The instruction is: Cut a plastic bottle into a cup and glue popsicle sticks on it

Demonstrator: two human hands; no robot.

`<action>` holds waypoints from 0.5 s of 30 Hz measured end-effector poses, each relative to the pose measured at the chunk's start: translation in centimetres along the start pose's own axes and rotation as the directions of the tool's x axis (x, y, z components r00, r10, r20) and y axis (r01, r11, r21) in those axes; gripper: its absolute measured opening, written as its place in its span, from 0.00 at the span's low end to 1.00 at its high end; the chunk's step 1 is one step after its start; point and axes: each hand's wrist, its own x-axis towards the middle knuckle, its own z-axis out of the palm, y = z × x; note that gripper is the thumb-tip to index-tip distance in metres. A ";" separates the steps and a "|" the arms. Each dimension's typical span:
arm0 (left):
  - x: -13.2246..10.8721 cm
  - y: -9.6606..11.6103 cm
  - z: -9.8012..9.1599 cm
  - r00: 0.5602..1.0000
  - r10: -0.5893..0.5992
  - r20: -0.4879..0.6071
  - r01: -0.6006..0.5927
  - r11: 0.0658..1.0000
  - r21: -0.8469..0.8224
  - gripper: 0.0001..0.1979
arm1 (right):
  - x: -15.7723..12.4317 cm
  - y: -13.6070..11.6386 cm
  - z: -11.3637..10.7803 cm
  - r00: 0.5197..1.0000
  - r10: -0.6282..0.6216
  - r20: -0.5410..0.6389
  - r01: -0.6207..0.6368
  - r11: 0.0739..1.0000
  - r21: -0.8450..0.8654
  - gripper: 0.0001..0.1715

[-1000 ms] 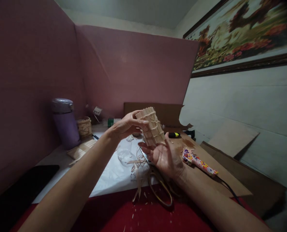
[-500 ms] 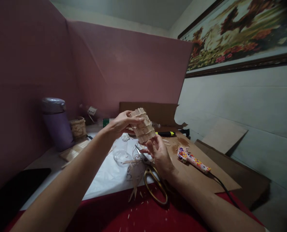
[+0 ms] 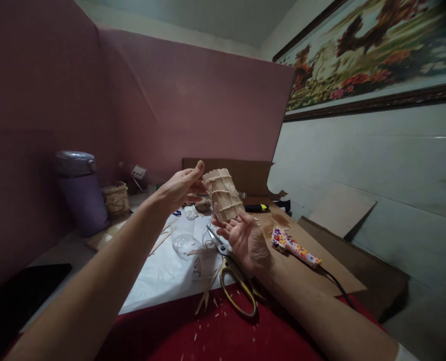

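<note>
A small cup-shaped piece made of wooden craft sticks (image 3: 223, 196), bound round with cord, is tilted in the air over the table. My right hand (image 3: 247, 240) supports it from below, its fingers curled at the lower end. My left hand (image 3: 181, 188) is beside the upper left of the piece, thumb raised and fingers apart; some of its fingertips are hidden behind the sticks. Below lie gold-handled scissors (image 3: 232, 281), and left of them a clear plastic cup (image 3: 183, 243).
A flowered glue gun (image 3: 294, 245) with a black cord lies on brown cardboard (image 3: 320, 281) at right. A purple bottle (image 3: 83, 195) and a cord-wrapped cup (image 3: 117, 199) stand at left. A yellow-black cutter (image 3: 256, 207) lies behind. Wood scraps dot the red cloth (image 3: 163, 328).
My left hand has loosened from the stick piece, its thumb lifting off. The piece has turned, showing more of its bound side, while my right palm has rolled upward beneath it.
</note>
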 end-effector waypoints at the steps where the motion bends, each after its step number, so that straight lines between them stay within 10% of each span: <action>1: 0.0 0.0 -0.1 1.000 -0.001 -0.005 0.001 1.000 -0.013 0.33 | 0.0 -0.1 0.0 1.000 0.010 0.010 -0.010 1.000 0.019 0.25; 15: 0.8 -0.8 -1.0 0.992 -0.063 0.111 0.078 0.987 -0.143 0.30 | -0.2 -0.3 0.1 0.994 0.071 0.087 -0.077 0.995 0.070 0.24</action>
